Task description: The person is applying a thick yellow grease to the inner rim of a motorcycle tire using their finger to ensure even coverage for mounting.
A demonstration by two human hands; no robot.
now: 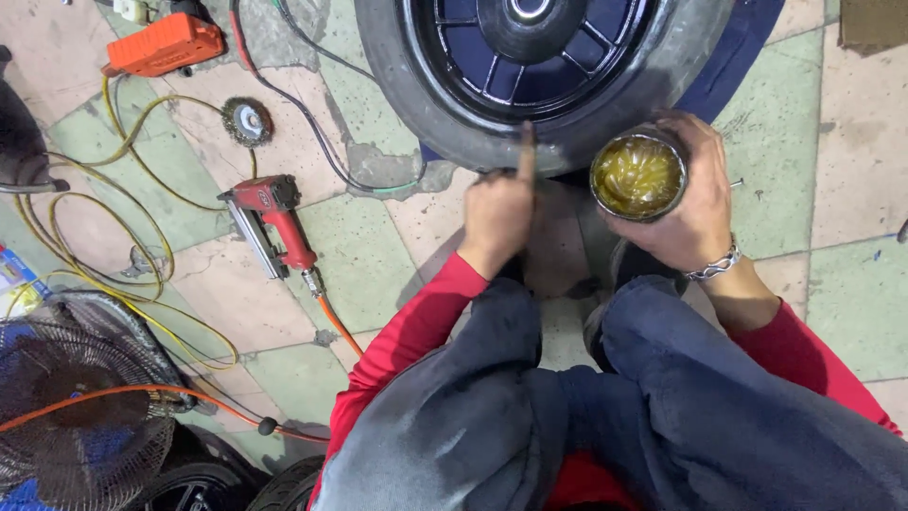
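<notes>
head view: the person crouches on a tiled floor of worn green and pink squares, knees in dark trousers filling the lower frame, red sleeves on both arms. the left hand is curled into a loose fist with the index finger stretched straight out, its tip pressed against the sidewall of a black tyre that stands at the top of the frame around a dark spoked wheel; the hand holds nothing. the right hand, a metal bracelet at its wrist, is wrapped closed around an open round tin of yellowish-green paste, held upright just beside the tyre and near the left hand.

to the left on the floor lie a red pneumatic gun with an orange hose, a round wire brush wheel, an orange power tool, and loops of yellow cable. a caged fan lies at the bottom left corner, with another tyre beside it.
</notes>
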